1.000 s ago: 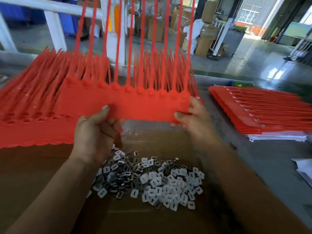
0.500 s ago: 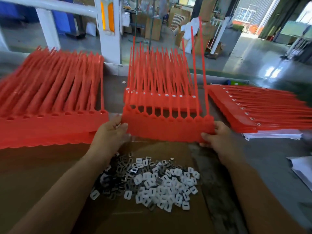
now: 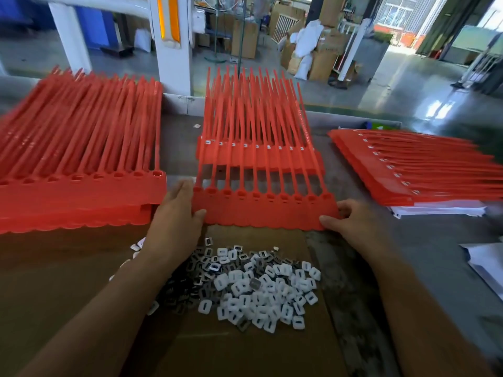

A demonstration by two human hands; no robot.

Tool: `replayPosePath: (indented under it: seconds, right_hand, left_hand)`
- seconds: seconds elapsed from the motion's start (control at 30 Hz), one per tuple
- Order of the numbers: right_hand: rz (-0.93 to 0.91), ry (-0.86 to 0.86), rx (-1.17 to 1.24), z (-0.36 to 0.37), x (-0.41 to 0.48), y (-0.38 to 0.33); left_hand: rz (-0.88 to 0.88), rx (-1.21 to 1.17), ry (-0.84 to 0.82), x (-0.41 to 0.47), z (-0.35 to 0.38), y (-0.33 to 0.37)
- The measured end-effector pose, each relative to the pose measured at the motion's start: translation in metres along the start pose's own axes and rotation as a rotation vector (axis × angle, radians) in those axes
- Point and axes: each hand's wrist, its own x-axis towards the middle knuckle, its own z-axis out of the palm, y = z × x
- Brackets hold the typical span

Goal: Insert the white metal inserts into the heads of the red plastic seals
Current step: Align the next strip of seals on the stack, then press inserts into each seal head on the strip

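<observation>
- Factory hall: glossy concrete floor, cardboard boxes [image 3: 324, 63] and white sacks piled behind. A white post [image 3: 170, 50] with an orange strip stands just beyond the worktop [image 3: 424, 257].
- The worktop is grey and worn; a brown cardboard sheet [image 3: 245, 349] covers its near-left part.
- Held strip of red seals [image 3: 261, 210]: centre, near edge low over the far edge of the cardboard sheet. Cannot tell if it touches. Its heads show open red sockets.
- Left hand [image 3: 177, 224]: grip clasps the strip's left end, thumb on top, fingers hidden behind it.
- Right hand [image 3: 351, 221]: grip pinches the strip's right end, thumb on the near corner, fingers curled out of sight behind.
- White inserts [image 3: 261, 292]: loose pile on the cardboard sheet, just nearer than the strip, between the 2 forearms. The pile's left part sits in the forearm's shadow and looks dark grey. Some pieces are hidden by the left wrist.
- Left stack [image 3: 81, 159]: red strips, sockets open, cut off by the frame edge.
- Middle stack [image 3: 258, 159]: white shows in its heads; the held strip's tails cross over it and screen much of it.
- Right stack [image 3: 422, 170]: turned sideways, white in its heads, resting on white paper [image 3: 435, 209]. Blurred and cut off at the right.
- Green packet [image 3: 381, 126] behind the right stack: print too blurred to read.
- Loose white sheets [image 3: 487, 262] at the right edge, partly out of frame.
</observation>
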Motion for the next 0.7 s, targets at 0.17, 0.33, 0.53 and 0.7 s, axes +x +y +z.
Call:
replayPosePath:
  seconds: [0.17,0.33,0.53,0.7]
  right_hand:
    - [0.002,-0.003,-0.188,-0.002,-0.002,-0.002]
    - [-0.114,0.127,-0.245,-0.002,-0.007,-0.007]
    - [-0.461,-0.116,-0.131,0.016,-0.031,-0.050]
    - [-0.586,-0.455,-0.239,0.043,-0.042,-0.081]
  left_hand:
    - [0.067,0.038,0.038,-0.004,-0.003,0.003]
    - [0.150,0.151,-0.005,-0.009,-0.005,0.003]
    - [0.171,0.171,-0.091,-0.008,-0.005,0.003]
    - [0.187,0.177,-0.111,-0.010,-0.004,0.005]
